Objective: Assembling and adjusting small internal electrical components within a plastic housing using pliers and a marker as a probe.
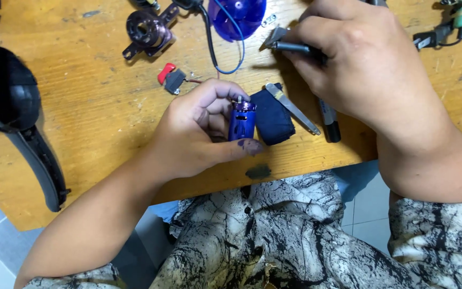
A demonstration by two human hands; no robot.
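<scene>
Fingers of the left hand (199, 131) pinched a small blue motor (241, 120) upright, a dark cloth (272, 116) just beside it. Beyond it, the right hand (359, 64) gripped a dark metal tool (284, 45).

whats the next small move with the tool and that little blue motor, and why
Probably bring the right hand and its dark metal tool down toward the top of the small blue motor. The left hand holds the motor upright over the wooden table, its shaft end facing up, while the tool tip sits apart, above and to the right.
</scene>
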